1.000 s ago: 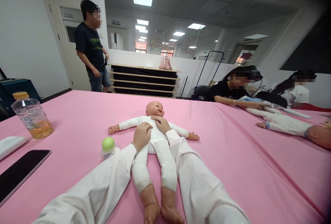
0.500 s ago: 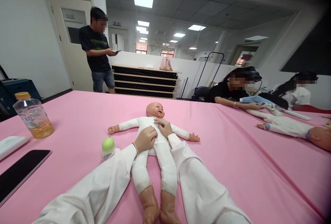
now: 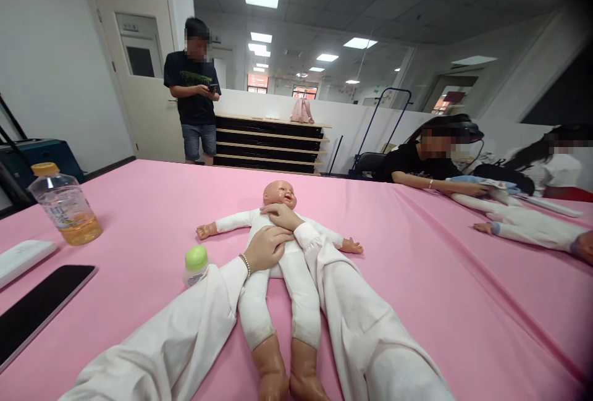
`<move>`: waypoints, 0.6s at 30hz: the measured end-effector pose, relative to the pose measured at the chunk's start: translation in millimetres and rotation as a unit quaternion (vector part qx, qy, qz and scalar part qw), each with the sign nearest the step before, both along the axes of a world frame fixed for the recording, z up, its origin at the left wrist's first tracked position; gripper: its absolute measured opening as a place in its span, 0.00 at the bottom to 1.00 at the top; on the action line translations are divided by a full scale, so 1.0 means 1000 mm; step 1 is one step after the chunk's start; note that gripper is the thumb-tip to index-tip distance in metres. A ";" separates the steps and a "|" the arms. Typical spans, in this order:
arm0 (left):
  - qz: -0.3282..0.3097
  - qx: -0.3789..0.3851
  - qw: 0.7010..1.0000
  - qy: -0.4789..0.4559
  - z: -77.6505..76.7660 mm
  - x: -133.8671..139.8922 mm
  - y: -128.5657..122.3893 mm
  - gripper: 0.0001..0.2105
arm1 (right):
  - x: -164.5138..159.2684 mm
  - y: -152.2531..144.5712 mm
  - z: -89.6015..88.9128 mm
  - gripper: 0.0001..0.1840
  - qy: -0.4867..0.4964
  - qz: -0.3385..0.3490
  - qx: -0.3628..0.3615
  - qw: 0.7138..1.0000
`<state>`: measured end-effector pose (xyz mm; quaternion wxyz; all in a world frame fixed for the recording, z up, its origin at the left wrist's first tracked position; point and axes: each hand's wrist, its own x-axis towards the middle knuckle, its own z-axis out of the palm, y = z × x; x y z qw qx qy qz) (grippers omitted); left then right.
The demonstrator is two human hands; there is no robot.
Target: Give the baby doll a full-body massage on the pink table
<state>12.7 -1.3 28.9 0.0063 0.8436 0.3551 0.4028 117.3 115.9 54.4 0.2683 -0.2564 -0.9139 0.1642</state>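
A baby doll [image 3: 257,305] with a white cloth body lies on its back on the pink-covered table, head away from me and arms spread. My left hand [image 3: 265,248], a beaded bracelet at its wrist, rests on the doll's belly with fingers stretched out flat. Just above it, my right hand [image 3: 283,216] lies across the doll's chest below the chin, its fingers extended too. Neither hand grips anything. Beside my left sleeve stands a small jar [image 3: 195,263] with a green lid, partly hidden by the cuff.
To the left are a drink bottle [image 3: 66,206], a white flat device [image 3: 25,259] and a black phone [image 3: 44,305]. A second doll [image 3: 537,225] lies at the right by a seated person [image 3: 407,163]. Another person [image 3: 194,89] stands behind the table.
My right hand has moved left and upward across the doll's chest. My left hand's fingers have straightened out on the belly. The standing person has shifted right in view.
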 end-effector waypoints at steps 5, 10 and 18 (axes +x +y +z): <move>0.145 0.050 0.987 -0.052 -0.006 -0.004 0.001 0.11 | 0.025 -0.008 -0.016 0.20 0.114 -0.028 0.032 0.993; 0.079 0.138 0.987 -0.020 -0.004 -0.003 -0.003 0.10 | 0.042 -0.031 -0.024 0.18 0.185 -0.016 0.062 0.981; -0.139 0.101 0.982 0.073 0.001 0.002 -0.008 0.13 | 0.019 -0.033 0.000 0.19 -0.035 0.104 0.034 0.993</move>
